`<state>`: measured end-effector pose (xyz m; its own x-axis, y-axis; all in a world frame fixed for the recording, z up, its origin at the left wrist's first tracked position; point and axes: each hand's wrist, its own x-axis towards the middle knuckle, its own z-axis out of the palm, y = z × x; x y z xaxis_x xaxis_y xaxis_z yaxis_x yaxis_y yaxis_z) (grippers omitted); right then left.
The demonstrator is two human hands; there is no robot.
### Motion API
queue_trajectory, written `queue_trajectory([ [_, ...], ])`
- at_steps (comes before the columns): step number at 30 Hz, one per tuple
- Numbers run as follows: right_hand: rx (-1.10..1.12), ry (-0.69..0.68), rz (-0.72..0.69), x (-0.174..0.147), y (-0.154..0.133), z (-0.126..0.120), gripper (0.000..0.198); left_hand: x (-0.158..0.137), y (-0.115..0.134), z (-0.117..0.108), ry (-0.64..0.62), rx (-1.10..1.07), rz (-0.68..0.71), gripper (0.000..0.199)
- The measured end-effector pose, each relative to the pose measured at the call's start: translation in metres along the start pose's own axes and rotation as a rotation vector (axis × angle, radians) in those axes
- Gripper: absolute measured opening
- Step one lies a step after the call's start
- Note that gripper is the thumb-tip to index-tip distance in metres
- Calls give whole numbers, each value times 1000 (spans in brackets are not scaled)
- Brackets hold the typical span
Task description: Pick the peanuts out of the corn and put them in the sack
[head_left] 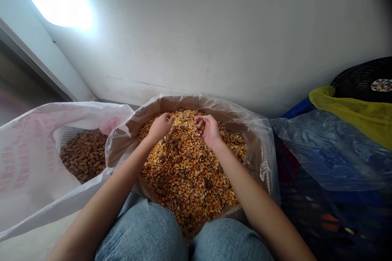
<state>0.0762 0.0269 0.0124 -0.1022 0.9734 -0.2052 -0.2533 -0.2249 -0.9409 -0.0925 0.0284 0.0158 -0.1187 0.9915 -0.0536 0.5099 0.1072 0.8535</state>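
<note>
Yellow corn kernels (196, 175) fill a box (174, 104) lined with clear plastic, between my knees. Unshelled peanuts (179, 145) lie scattered through the corn. Over the far left part of the heap is my left hand (161, 126), its fingers curled in; whatever they hold is hidden. To the right of it, my right hand (210, 131) is turned palm inward, with its fingers bent around a few peanuts (200, 125). The two hands are apart, just above the corn.
At left, a white woven sack (27, 159) stands open, with brown peanuts in shell (85, 153) inside. On the right are clear plastic sheeting (333, 151), yellow mesh (358, 116) and a black basket-like item (361, 79). A pale wall (214, 40) rises behind the box.
</note>
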Motion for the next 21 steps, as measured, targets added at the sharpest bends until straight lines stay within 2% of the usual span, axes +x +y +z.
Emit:
queue_trajectory([
  [2,-167,26,-52,2,2,2,28,-2,-4,6,6,372,67,26],
  [4,-497,43,-181,4,6,6,30,-3,-8,9,-58,559,84,26],
  [6,-865,38,-316,5,12,12,25,-2,-9,10,-75,592,95,24],
  [8,-1151,19,-387,7,17,16,16,0,-8,8,-31,515,100,19],
  [10,-1306,4,-396,7,19,17,12,1,-4,5,-25,305,74,16],
  [11,-1334,5,-391,7,19,17,12,1,-1,4,-62,134,40,16],
  [15,-1291,46,-366,5,12,11,23,1,10,-7,-325,-775,-168,21],
  [17,-1304,41,-357,5,11,8,24,2,13,-12,-380,-1115,-224,21],
  [19,-1328,1,-342,5,13,6,21,3,13,-16,-360,-1314,-244,22],
  [21,-1294,-25,-321,5,16,4,19,4,12,-17,-308,-1394,-247,26],
])
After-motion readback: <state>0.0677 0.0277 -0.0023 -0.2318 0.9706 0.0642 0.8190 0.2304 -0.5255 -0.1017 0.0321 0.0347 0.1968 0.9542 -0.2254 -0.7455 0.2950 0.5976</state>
